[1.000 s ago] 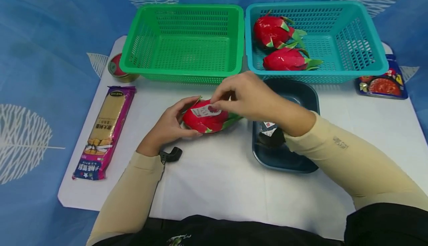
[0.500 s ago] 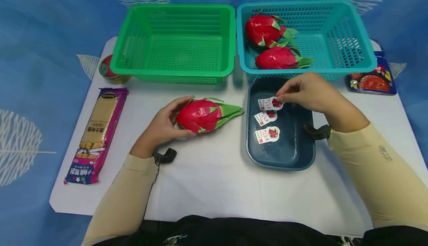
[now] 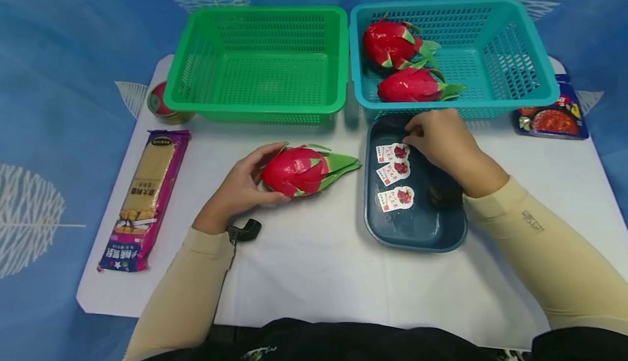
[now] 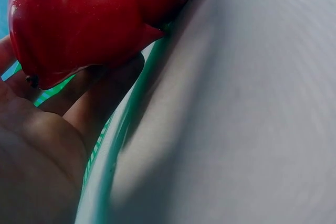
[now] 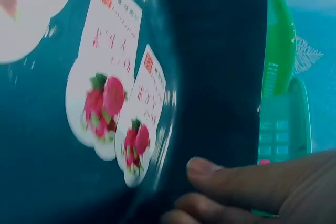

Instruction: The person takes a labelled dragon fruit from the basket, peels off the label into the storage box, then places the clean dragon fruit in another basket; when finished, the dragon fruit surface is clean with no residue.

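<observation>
My left hand (image 3: 240,189) holds a red dragon fruit (image 3: 294,170) on the white table, thumb and fingers curved around its blunt end; its green leafy end points right. In the left wrist view, the red skin (image 4: 89,19) lies against the fingers. Three dragon-fruit labels lie in the dark blue tray (image 3: 417,235): a top label (image 3: 387,154), a middle label (image 3: 393,173) overlapping it, and a lower label (image 3: 395,199). My right hand (image 3: 444,140) hovers over the tray, fingertips just beyond the top label. The right wrist view shows nothing between its thumb (image 5: 226,179) and fingers.
Behind stand a green basket (image 3: 255,107) and a turquoise basket (image 3: 520,50) with two dragon fruits (image 3: 412,85). A purple noodle packet (image 3: 147,197) and a can (image 3: 162,102) lie left; a blue sauce pouch (image 3: 556,115) lies behind right.
My right hand has carried a label from the fruit to the tray and let go of it there. The left hand keeps its hold on the fruit.
</observation>
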`<state>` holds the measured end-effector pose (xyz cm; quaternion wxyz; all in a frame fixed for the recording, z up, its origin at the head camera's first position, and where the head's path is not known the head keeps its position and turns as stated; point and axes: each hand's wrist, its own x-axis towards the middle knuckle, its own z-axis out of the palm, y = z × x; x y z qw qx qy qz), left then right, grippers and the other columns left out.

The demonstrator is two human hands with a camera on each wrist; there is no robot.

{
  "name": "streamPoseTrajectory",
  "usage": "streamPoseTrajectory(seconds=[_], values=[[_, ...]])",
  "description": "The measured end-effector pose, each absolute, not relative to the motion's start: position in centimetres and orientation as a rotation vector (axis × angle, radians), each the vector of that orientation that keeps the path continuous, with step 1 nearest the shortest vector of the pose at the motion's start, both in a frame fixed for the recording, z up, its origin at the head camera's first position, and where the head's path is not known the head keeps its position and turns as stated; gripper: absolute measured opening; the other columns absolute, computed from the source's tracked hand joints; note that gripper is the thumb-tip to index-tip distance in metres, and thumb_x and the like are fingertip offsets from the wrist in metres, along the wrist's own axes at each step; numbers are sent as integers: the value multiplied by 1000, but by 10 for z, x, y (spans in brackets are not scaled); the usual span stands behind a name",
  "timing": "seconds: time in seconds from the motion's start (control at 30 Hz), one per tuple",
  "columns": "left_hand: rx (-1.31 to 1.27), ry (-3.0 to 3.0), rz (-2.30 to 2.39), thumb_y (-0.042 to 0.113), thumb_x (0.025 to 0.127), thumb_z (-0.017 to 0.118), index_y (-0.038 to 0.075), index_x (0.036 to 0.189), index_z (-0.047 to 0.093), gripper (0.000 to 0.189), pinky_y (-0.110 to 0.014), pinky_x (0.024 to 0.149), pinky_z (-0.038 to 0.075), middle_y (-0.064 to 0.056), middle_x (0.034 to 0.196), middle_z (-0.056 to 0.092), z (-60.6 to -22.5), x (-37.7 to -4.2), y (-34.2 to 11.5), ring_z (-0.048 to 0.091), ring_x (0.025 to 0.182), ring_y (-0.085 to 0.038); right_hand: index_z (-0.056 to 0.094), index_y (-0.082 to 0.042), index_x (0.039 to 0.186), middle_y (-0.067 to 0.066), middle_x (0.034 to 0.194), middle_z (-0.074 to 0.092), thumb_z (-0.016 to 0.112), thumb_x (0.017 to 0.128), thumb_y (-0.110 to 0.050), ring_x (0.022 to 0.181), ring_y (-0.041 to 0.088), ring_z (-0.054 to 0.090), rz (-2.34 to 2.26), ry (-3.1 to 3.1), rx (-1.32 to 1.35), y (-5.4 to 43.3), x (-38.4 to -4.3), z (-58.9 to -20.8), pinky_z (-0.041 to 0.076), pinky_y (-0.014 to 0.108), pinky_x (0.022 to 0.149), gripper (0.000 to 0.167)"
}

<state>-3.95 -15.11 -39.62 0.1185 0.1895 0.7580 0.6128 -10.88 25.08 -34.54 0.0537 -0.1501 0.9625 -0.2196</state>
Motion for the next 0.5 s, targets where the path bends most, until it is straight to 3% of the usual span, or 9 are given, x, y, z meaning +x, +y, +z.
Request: streamPoseTrajectory(seconds=[0.17,0.23,0.37,0.5], values=[[555,2220,1783,-11,72,92,7,156,48,97,-39,107,50,-8,153,49,-395,-41,-150,44,142,-27,76,7,115,24,99,75,83,92,-10,91,40,71,-728,2900,-438,259,-105,-337,59,54,80,30],[555,2214,1787,-11,73,92,7,156,47,96,-39,106,50,-7,153,49,-395,-41,-150,44,142,-27,77,3,116,20,99,76,81,96,-18,86,33,71,-824,2884,-367,267,-102,-331,60,42,73,30],[564,2211,1790,-10,73,91,7,156,46,96,-39,104,52,-7,154,48,-396,-40,-149,43,143,-27,77,2,117,12,95,75,75,101,-29,75,16,70,-1299,2833,-68,293,-93,-321,56,19,63,35],[571,2207,1779,-10,74,90,7,157,42,98,-41,103,53,-7,156,45,-396,-38,-147,40,144,-28,74,2,111,9,87,71,79,97,-25,69,16,69,-2028,2510,375,321,-88,-326,59,22,56,31]])
